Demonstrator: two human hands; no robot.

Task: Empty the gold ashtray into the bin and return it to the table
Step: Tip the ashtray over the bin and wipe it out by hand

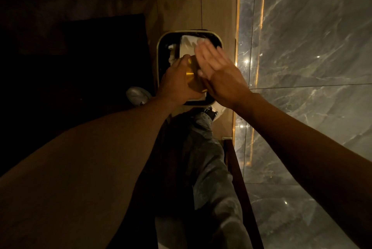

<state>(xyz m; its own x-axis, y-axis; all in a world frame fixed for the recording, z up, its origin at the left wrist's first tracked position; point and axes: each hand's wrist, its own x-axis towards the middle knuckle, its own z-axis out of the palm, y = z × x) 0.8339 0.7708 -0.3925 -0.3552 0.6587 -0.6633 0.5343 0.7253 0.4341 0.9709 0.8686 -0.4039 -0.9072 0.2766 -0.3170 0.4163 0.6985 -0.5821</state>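
Observation:
My left hand (177, 81) grips the gold ashtray (194, 76) and holds it tipped on its side directly above the bin (159, 51). The bin is square with rounded corners, black inside with a gold rim, and white paper waste (187, 45) lies in it. My right hand (216, 69) is flat with fingers together and stretched out, its palm against the ashtray's right side. The ashtray's inside is hidden from me.
A grey marble wall (312, 67) with lit gold strips runs along the right. Dark furniture (90, 57) stands left of the bin. My legs and shoes (137, 95) stand on the tan floor just before the bin. A dark wooden edge (237, 178) lies low at right.

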